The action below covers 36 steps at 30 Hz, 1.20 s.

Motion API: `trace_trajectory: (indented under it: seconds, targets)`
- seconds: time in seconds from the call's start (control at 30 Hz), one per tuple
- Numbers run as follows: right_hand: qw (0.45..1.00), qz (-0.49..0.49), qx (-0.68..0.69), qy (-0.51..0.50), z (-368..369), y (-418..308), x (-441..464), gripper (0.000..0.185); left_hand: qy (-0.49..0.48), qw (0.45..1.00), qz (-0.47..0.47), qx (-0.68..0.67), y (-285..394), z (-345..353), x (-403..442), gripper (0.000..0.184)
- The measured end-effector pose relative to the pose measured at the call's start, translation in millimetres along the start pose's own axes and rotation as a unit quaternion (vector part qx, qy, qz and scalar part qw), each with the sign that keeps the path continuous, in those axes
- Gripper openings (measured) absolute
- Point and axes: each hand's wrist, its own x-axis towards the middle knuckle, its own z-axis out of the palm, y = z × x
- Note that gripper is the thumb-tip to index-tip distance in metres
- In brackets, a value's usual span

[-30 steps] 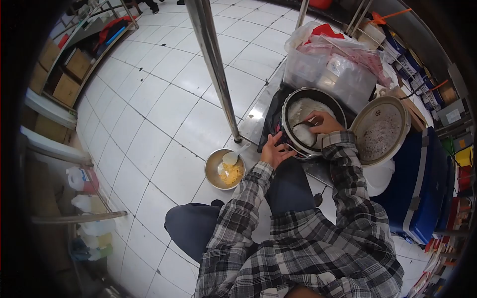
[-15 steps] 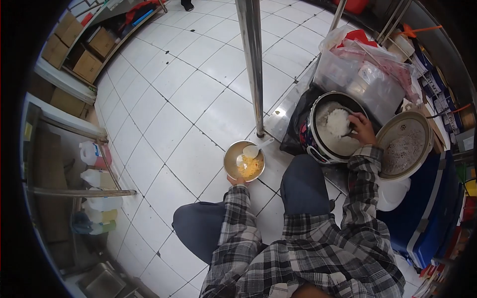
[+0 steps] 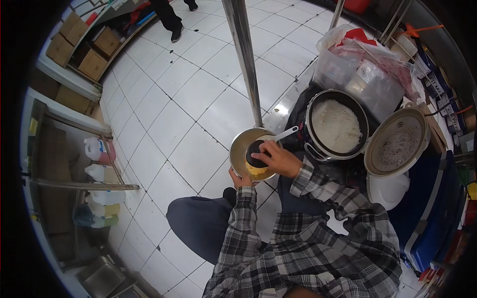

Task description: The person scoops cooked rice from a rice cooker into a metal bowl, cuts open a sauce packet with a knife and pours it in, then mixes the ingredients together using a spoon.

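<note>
My left hand grips the near left rim of a metal bowl. In it lies crumbly yellow food, partly hidden. Over that bowl, my right hand holds a small dark bowl tipped upside down, its round bottom facing up. Whatever is beneath the small bowl cannot be seen. A white-handled spoon leans out over the metal bowl's right rim. To the right stands a rice cooker with its lid swung back and white rice inside.
A metal post rises just beyond the metal bowl. Behind the cooker is a clear plastic bin with bags. A blue cooler box sits at right, and plastic jugs line the left. A person's legs appear at the top.
My right hand has moved left from the cooker to the metal bowl, turning over the small bowl that held rice. A person's legs have come further into view at the top.
</note>
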Motion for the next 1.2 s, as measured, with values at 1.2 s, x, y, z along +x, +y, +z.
trace_trajectory:
  seconds: [1.2]
  targets:
    - [0.891,0.392,0.011,0.227,-110.5,143.0,-82.2,0.058,-0.363,0.87,0.314,0.115,36.8,175.1,-37.5,0.043]
